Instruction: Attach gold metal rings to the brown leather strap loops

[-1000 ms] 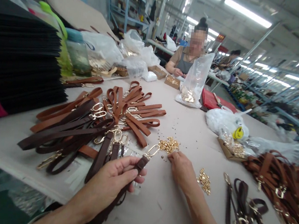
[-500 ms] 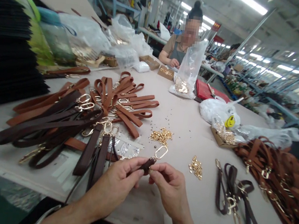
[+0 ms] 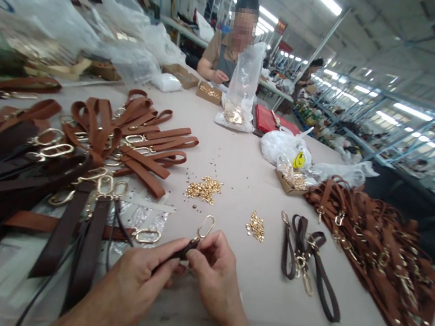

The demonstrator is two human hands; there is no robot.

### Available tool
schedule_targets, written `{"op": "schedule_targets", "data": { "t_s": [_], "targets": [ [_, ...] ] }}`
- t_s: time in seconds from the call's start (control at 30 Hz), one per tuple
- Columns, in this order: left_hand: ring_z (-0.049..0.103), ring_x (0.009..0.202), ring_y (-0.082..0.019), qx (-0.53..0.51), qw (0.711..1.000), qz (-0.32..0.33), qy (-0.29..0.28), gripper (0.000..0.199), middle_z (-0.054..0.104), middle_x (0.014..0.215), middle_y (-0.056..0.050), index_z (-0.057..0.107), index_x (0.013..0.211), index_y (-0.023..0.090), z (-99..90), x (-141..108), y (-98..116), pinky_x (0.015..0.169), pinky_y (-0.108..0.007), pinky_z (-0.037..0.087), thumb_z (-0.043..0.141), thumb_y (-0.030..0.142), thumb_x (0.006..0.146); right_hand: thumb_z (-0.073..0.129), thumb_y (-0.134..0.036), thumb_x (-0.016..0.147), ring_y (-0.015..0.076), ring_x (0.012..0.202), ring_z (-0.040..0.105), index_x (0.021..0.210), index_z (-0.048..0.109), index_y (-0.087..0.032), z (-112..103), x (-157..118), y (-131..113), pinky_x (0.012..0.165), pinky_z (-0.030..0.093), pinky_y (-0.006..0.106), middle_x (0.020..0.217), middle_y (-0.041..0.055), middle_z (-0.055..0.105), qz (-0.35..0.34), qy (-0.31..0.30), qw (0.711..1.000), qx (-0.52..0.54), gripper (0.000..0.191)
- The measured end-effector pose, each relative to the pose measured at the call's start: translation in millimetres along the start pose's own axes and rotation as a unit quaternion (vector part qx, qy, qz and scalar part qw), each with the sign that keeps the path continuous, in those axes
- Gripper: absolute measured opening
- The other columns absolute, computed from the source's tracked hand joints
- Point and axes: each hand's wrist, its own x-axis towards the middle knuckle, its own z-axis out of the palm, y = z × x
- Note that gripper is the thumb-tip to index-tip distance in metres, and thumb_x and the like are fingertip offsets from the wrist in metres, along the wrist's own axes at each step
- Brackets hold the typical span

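Yellow smiley (image 3: pixel 299 160) on white plastic bag (image 3: pixel 278 146); red sign (image 3: pixel 281 27) illegible.

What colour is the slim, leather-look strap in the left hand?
The strap is dark brown; best seen in the head view.

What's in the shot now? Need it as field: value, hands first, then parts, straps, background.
left grip: closed on dark brown strap
right grip: thumb and fingers at the same strap end; anything pinched is hidden
strap end: gold ring, beyond the fingertips
loose parts: larger gold pile; smaller gold pile to its right
left side: tan and dark straps, gold hardware
right side: dark loops; brown strap heap
across table: co-worker, partly behind clear bag
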Motion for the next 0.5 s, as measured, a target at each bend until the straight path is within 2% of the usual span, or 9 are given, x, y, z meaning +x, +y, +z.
{"op": "schedule_targets", "data": {
  "t_s": [0.07, 0.13, 0.17, 0.2, 0.3, 0.33, 0.4, 0.5],
  "targets": [
    [0.066, 0.063, -0.021, -0.043, 0.998, -0.035, -0.017, 0.038, 0.076, 0.075, -0.002, 0.075, 0.114, 0.026, 5.1, 0.1, 0.6, 0.057, -0.026, 0.052, 0.061, 0.034, 0.08, 0.07, -0.026, 0.081, 0.0142, 0.068, 0.064, 0.081, 0.049, -0.023, -10.6, 1.2, -2.0, 0.065, 0.05, 0.025, 0.071, -0.0043, 0.065, 0.005, -0.002, 0.998, -0.065, 0.021],
    [0.063, 0.062, -0.019, -0.071, 0.995, -0.071, -0.017, 0.043, 0.074, 0.078, -0.002, 0.072, 0.119, 0.024, 9.4, 0.4, 1.0, 0.051, -0.025, 0.048, 0.06, 0.039, 0.08, 0.068, -0.028, 0.084, 0.0146, 0.069, 0.064, 0.085, 0.052, -0.022, -31.2, 5.7, -6.9, 0.065, 0.049, 0.025, 0.075, -0.0028, 0.067, -0.014, -0.004, 0.986, -0.167, 0.017],
    [0.062, 0.063, -0.019, -0.071, 0.994, -0.085, -0.012, 0.044, 0.074, 0.08, -0.002, 0.07, 0.121, 0.024, 10.7, 0.7, 0.9, 0.051, -0.024, 0.047, 0.06, 0.041, 0.081, 0.065, -0.028, 0.087, 0.0148, 0.071, 0.064, 0.089, 0.054, -0.022, -44.8, 9.5, -9.8, 0.066, 0.049, 0.025, 0.079, -0.0014, 0.068, -0.039, 0.006, 0.968, -0.249, 0.013],
    [0.06, 0.064, -0.018, -0.065, 0.994, -0.093, -0.009, 0.045, 0.073, 0.081, -0.002, 0.069, 0.123, 0.025, 11.2, 1.2, 0.5, 0.053, -0.024, 0.046, 0.06, 0.042, 0.082, 0.06, -0.028, 0.09, 0.0155, 0.075, 0.064, 0.094, 0.056, -0.022, -59.8, 14.0, -12.5, 0.069, 0.05, 0.026, 0.085, 0.0006, 0.069, -0.069, 0.026, 0.936, -0.345, 0.009],
    [0.06, 0.073, -0.019, -0.046, 0.994, -0.095, -0.022, 0.041, 0.074, 0.085, -0.002, 0.071, 0.119, 0.025, 8.9, 3.1, -1.5, 0.064, -0.026, 0.046, 0.054, 0.048, 0.088, 0.047, -0.02, 0.095, 0.0208, 0.092, 0.062, 0.108, 0.059, -0.019, -102.8, 30.1, -16.6, 0.084, 0.048, 0.033, 0.101, 0.0082, 0.069, -0.128, 0.078, 0.805, -0.574, 0.018],
    [0.061, 0.076, -0.02, -0.047, 0.994, -0.096, -0.028, 0.041, 0.074, 0.086, -0.002, 0.073, 0.114, 0.024, 7.6, 3.9, -2.0, 0.068, -0.027, 0.046, 0.051, 0.05, 0.09, 0.045, -0.018, 0.095, 0.0227, 0.095, 0.061, 0.111, 0.059, -0.018, -113.6, 35.1, -16.0, 0.086, 0.046, 0.035, 0.102, 0.0098, 0.069, -0.129, 0.08, 0.778, -0.61, 0.021],
    [0.061, 0.08, -0.022, -0.056, 0.993, -0.1, -0.032, 0.042, 0.073, 0.086, -0.003, 0.076, 0.105, 0.022, 5.3, 5.3, -1.8, 0.071, -0.029, 0.046, 0.049, 0.052, 0.091, 0.046, -0.015, 0.094, 0.0245, 0.095, 0.06, 0.11, 0.062, -0.018, -127.3, 43.2, -12.8, 0.087, 0.045, 0.035, 0.098, 0.0105, 0.07, -0.122, 0.063, 0.76, -0.636, 0.023],
    [0.062, 0.082, -0.022, -0.091, 0.988, -0.118, -0.029, 0.036, 0.074, 0.086, -0.002, 0.075, 0.108, 0.023, 5.1, 7.4, 0.5, 0.074, -0.029, 0.046, 0.056, 0.045, 0.088, 0.047, -0.014, 0.094, 0.0236, 0.092, 0.06, 0.103, 0.066, -0.021, -132.2, 50.1, -7.8, 0.084, 0.044, 0.032, 0.092, 0.0085, 0.072, -0.109, 0.035, 0.739, -0.664, 0.022]
  ]
}}
